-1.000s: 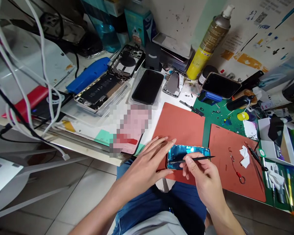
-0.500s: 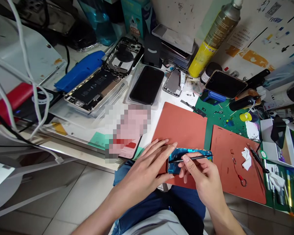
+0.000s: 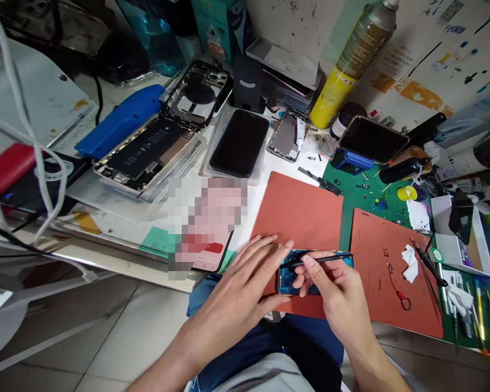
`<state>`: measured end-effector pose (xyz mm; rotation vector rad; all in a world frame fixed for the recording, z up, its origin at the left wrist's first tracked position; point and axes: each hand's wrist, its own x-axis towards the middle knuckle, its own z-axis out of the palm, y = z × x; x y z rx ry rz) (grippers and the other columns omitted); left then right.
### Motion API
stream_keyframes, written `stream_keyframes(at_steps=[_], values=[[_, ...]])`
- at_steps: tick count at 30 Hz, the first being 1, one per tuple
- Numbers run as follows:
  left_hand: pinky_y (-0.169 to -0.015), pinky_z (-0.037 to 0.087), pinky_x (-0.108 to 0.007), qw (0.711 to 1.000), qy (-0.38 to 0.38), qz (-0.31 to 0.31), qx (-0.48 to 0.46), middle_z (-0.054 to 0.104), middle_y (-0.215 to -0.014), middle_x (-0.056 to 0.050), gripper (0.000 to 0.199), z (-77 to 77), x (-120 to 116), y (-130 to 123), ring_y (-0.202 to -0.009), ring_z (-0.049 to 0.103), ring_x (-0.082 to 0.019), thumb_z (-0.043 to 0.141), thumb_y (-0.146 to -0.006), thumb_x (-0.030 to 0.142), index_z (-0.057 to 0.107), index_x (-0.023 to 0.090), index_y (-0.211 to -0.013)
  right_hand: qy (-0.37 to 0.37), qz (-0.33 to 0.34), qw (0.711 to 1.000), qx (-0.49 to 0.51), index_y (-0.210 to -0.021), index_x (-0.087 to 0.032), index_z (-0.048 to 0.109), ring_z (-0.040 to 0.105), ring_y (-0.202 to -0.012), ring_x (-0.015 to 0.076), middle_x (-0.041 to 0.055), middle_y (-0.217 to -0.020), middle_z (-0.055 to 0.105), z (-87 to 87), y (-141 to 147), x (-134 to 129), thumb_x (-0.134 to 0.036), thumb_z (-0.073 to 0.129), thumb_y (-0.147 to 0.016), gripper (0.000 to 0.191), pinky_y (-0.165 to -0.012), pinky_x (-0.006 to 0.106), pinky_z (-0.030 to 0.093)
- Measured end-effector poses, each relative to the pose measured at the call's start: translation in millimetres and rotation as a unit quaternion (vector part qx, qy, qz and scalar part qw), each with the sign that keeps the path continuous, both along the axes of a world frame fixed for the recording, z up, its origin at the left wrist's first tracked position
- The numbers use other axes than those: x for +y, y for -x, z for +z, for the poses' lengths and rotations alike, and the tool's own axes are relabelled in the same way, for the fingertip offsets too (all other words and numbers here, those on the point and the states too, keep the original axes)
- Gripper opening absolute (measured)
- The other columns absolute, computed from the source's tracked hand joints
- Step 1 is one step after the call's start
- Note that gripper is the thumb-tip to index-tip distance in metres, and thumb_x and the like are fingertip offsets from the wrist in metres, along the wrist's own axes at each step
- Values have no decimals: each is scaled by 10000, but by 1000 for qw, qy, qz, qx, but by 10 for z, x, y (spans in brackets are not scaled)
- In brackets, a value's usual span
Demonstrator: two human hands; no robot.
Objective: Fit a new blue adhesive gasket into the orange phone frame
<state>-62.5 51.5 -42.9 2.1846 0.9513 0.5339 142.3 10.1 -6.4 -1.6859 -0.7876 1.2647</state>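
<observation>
A phone-shaped piece with a shiny blue face (image 3: pixel 286 283) lies lengthwise near the front edge of an orange-brown mat (image 3: pixel 300 204). My left hand (image 3: pixel 245 277) grips its left end, index finger at the far corner and thumb at the near one, the other fingers stretched out over the mat. Above the blue face, my right hand (image 3: pixel 338 288) pinches a slim black stick-like tool (image 3: pixel 329 259) between thumb and fingers. The tool runs along the length of the piece, close to its far edge. Whether its tip touches the surface I cannot tell. My right fingers cover the middle of the piece.
A second mat (image 3: pixel 375 239) holds tweezers (image 3: pixel 428 261), white tissue (image 3: pixel 410 264) and a red-handled hook (image 3: pixel 403 299). An opened phone (image 3: pixel 142 155), a black-screened phone (image 3: pixel 240 143) and a lit, blurred phone (image 3: pixel 212 228) lie left. A yellow spray can (image 3: pixel 353 62) stands behind.
The black tool in my right hand has shifted slightly toward the far edge of the blue piece. My left hand keeps its hold. The whole view has moved a little.
</observation>
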Motion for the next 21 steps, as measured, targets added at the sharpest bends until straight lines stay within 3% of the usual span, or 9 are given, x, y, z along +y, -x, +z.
stream_keyframes(at_steps=[21], values=[[-1301,455,-517,1000,-15,5,7,493,-1715,-56,892,34,15,-5,-1608,445,-288,715,-1027,368,183,386,-1742,-7,-84,996,-5,-932,-189,821,776,-717,231,91,-851,817,-92,50,77,-630,838,-892,443,-723,378,689]])
